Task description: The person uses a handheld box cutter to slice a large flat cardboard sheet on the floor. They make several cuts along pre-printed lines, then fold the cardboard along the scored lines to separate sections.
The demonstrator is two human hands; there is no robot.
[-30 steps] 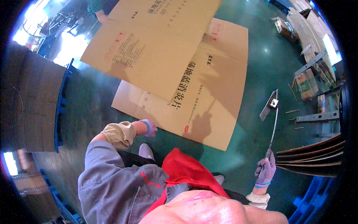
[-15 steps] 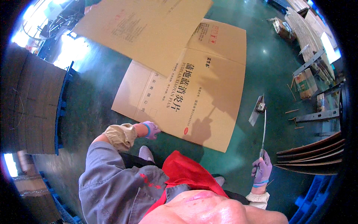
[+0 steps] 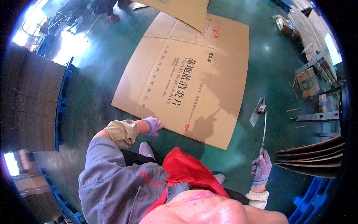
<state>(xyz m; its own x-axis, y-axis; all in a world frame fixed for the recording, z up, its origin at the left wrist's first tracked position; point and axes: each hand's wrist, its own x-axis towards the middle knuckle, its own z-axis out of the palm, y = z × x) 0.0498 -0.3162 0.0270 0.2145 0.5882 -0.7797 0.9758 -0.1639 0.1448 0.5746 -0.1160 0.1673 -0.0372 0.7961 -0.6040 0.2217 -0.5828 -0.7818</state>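
A large brown cardboard sheet [image 3: 156, 82] with dark print and fold lines lies slanted before me. My left hand [image 3: 154, 126], in a purple glove, is closed on its near edge toward the left corner. Out to the right, my gloved right hand [image 3: 262, 166] grips the handle of a long-handled scraper-like tool [image 3: 257, 112]. Its thin pale rod ends in a flat metal blade with a small block on it. The tool stays apart from the sheet. A second cardboard sheet [image 3: 179, 9] overlaps the first one's far end.
Stacked flat cardboard [image 3: 31, 100] stands at the left beside a blue pallet edge. At right are bent cardboard sheets [image 3: 311, 156], a metal bracket [image 3: 317, 116] and a blue pallet [image 3: 311, 198]. Another person's foot [image 3: 113, 17] shows at the far left on the green floor [image 3: 89, 86].
The second cardboard sheet has moved away toward the top, uncovering more of the near sheet. My left hand has shifted slightly up and right. My right hand hardly moves.
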